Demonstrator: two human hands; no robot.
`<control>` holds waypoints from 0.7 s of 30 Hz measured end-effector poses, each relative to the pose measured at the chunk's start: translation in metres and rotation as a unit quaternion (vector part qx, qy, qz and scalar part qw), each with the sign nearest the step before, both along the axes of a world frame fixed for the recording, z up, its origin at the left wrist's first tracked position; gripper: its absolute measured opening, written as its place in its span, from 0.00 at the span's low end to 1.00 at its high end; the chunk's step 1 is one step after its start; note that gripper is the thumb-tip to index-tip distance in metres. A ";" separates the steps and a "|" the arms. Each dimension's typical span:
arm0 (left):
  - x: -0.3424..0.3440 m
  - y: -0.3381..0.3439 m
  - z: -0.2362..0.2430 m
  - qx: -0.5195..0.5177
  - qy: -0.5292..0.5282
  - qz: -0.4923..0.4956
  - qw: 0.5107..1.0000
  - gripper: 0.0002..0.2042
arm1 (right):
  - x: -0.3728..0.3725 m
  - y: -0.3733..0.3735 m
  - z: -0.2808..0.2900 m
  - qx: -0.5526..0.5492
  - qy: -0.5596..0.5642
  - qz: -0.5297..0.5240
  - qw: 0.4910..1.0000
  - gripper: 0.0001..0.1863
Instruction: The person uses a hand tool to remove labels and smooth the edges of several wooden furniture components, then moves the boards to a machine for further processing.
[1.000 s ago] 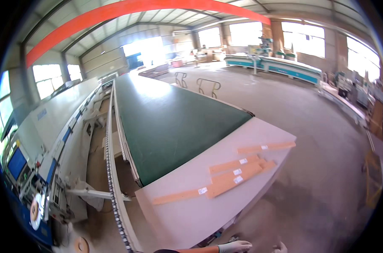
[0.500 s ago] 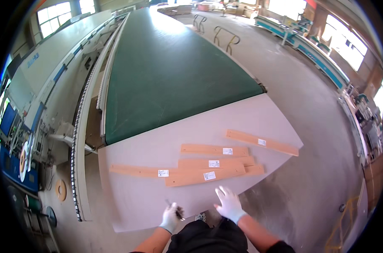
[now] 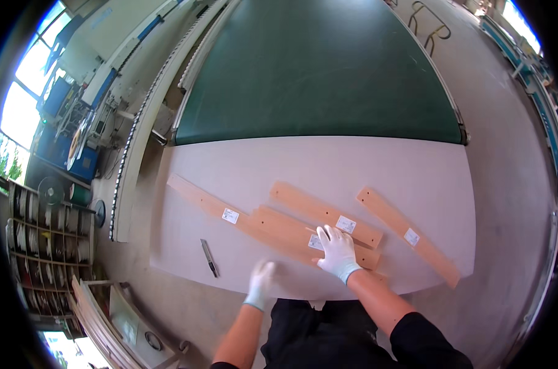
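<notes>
My right hand (image 3: 338,253), in a white glove, reaches over a light-brown wooden strip (image 3: 285,237) with a white label, its fingers over the far side and its thumb at the near side. Part of that strip is hidden under the hand. Beyond it lies another labelled strip (image 3: 303,203), and a separate one (image 3: 408,237) slants to the right. A further strip (image 3: 196,195) sticks out to the left. My gloved left hand (image 3: 262,283) is smeared by motion near the table's front edge. A utility knife (image 3: 209,258) lies on the table, apart from both hands.
The pale tabletop (image 3: 230,160) adjoins a wide green conveyor belt (image 3: 316,74). A long machine rail (image 3: 147,104) runs along the left. Beyond the belt stands a metal tube frame (image 3: 432,24). A rack of rolls (image 3: 48,246) and a wheeled cart (image 3: 134,320) are at lower left.
My left hand has let go of the utility knife, which now lies on the table. My right hand has moved onto the strips. The view has turned and tilted down.
</notes>
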State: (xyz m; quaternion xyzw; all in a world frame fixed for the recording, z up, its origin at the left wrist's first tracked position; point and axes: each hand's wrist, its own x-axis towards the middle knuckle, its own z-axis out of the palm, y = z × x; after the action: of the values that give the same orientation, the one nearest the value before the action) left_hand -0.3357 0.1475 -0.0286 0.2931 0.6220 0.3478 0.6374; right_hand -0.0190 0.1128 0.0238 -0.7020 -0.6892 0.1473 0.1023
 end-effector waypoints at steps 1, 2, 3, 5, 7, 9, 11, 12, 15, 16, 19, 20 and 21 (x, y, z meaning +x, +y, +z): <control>0.035 -0.006 0.014 -0.082 -0.020 -0.065 0.994 0.20 | -0.001 0.005 0.003 0.046 -0.016 -0.011 0.999 0.48; 0.066 -0.024 0.009 -0.115 -0.130 -0.012 0.985 0.23 | -0.005 0.011 0.007 0.055 -0.010 0.001 0.998 0.48; 0.098 -0.037 0.000 -0.144 -0.245 0.038 0.958 0.26 | -0.004 0.012 0.011 -0.020 0.003 -0.010 1.000 0.49; 0.128 -0.041 0.006 -0.149 -0.140 0.080 0.976 0.27 | -0.003 0.008 0.013 -0.105 0.015 -0.025 0.994 0.50; 0.144 -0.043 0.018 -0.168 -0.102 0.084 0.977 0.26 | 0.007 0.010 0.013 -0.196 0.069 -0.062 0.976 0.50; 0.151 -0.049 0.018 -0.188 -0.068 0.089 0.976 0.25 | 0.017 0.012 0.012 -0.214 0.077 -0.066 0.971 0.44; 0.156 -0.057 0.016 -0.224 -0.030 0.038 0.973 0.23 | 0.026 0.010 0.010 -0.262 0.115 -0.063 0.956 0.38; 0.164 -0.061 0.018 -0.218 -0.002 0.029 0.976 0.19 | 0.030 0.008 0.007 -0.263 0.109 -0.057 0.957 0.38; 0.164 -0.074 -0.006 -0.103 0.064 -0.011 0.993 0.15 | 0.047 0.009 0.000 -0.213 0.218 -0.063 0.950 0.36; 0.159 -0.080 -0.016 -0.098 0.066 -0.007 0.993 0.13 | 0.058 0.017 -0.002 -0.195 0.253 -0.023 0.947 0.37; 0.164 -0.081 -0.007 -0.052 0.136 -0.088 0.985 0.12 | 0.084 0.056 -0.007 -0.175 0.328 0.017 0.928 0.37; 0.169 -0.079 -0.004 -0.051 0.133 -0.094 0.985 0.12 | 0.094 0.075 -0.015 -0.141 0.249 0.032 0.958 0.38; 0.170 -0.079 -0.003 -0.043 0.148 -0.095 0.983 0.13 | 0.095 0.085 -0.016 -0.107 0.171 0.052 0.978 0.39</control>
State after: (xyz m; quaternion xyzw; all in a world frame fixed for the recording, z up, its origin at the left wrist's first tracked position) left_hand -0.1653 0.0689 -0.0313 0.3715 0.6931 0.2115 0.5804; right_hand 0.0764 0.1976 0.0076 -0.6366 -0.6774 0.3431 0.1345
